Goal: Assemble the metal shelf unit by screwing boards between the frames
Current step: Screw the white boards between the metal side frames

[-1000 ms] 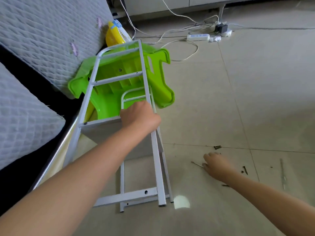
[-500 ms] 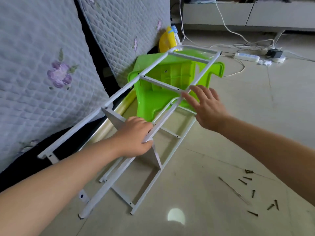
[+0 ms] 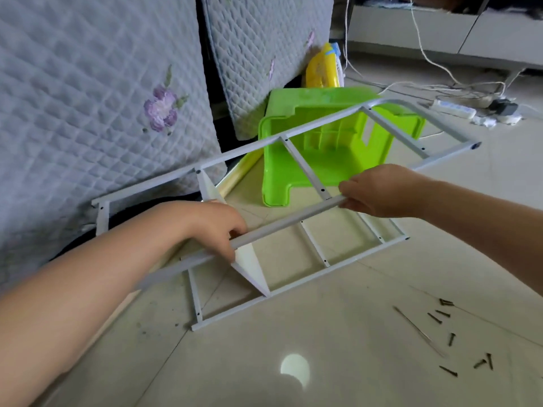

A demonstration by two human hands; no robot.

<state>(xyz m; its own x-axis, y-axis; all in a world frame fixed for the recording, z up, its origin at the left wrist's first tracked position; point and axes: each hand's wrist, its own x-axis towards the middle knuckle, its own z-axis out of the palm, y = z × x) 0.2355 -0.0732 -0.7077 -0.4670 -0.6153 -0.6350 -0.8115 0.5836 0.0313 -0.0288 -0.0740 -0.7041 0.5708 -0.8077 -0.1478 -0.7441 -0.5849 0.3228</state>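
Two white metal ladder frames make up the shelf unit. The upper frame [image 3: 296, 221] is held level above the lower frame [image 3: 296, 289], which lies on the floor. A white board [image 3: 249, 265] stands on edge between them near the left. My left hand [image 3: 211, 227] grips the near rail of the upper frame beside the board. My right hand [image 3: 379, 190] grips the same rail further right. Several dark screws [image 3: 452, 339] and a thin metal rod [image 3: 417, 330] lie on the tiles at the lower right.
An overturned green plastic stool [image 3: 338, 148] lies under the frames' far end. Quilted grey mattresses [image 3: 88, 98] lean at the left. A yellow object [image 3: 321, 69] sits behind the stool. A power strip [image 3: 454, 108] and cables run along the back right floor.
My right hand has closed on the upper frame's near rail. The frames have swung round to lie more across my view. My left hand has kept its grip on that rail.
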